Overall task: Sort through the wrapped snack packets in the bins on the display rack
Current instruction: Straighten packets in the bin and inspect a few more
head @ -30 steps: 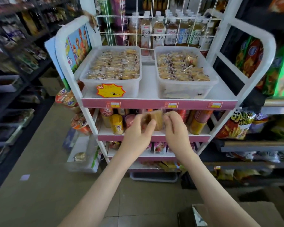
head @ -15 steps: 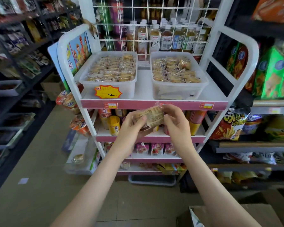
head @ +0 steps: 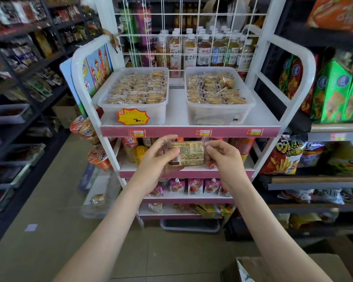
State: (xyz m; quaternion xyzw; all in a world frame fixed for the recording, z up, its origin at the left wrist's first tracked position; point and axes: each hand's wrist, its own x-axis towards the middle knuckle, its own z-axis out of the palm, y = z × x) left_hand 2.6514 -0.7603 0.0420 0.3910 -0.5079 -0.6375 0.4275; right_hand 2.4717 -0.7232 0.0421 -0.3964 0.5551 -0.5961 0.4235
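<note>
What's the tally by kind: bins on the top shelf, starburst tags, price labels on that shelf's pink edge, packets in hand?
Clear plastic bins: 2
Yellow starburst price tag: 1
Small price labels: 3
Tan wrapped snack packet: 1
Total: 7

Print on packet (head: 189, 152) too small to read; dark shelves (head: 18, 58) blurred; cardboard box (head: 324, 267) cut by bottom edge.

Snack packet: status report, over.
Left hand and right hand hold snack packet by its ends, print facing camera. Left bin, right bin unobstructed.
</note>
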